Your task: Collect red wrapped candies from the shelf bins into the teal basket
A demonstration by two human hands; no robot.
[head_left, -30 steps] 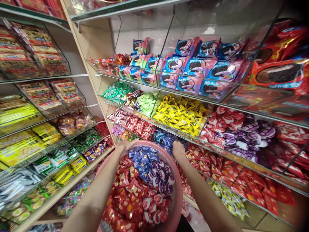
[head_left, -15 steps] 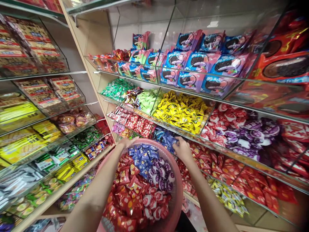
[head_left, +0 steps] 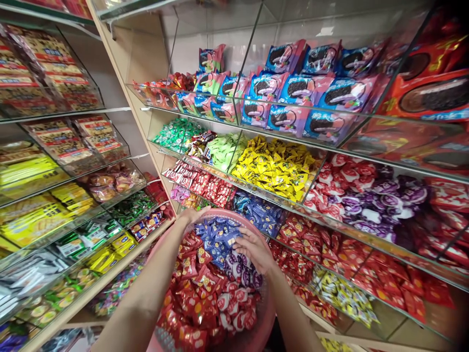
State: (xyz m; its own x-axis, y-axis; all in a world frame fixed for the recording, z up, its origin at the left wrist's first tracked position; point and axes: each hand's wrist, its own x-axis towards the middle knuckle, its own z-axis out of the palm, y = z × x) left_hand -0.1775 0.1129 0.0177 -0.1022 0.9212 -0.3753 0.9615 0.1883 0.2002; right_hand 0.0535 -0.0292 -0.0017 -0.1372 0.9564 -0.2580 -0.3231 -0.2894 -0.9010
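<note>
Left hand point(head_left: 188, 217) grips rim of pink basket point(head_left: 264, 318); right hand point(head_left: 256, 252), fingers loosely spread, is at blue packets point(head_left: 216, 239) inside, contact unclear. Best hold rim steady, work low.

one pink basket point(head_left: 224, 213), two arms point(head_left: 146, 288), many candies point(head_left: 200, 300)

Smooth plastic basket point(head_left: 266, 313), glossy candy wrappers point(head_left: 200, 288), matt wood-look upright point(head_left: 144, 51)
</note>
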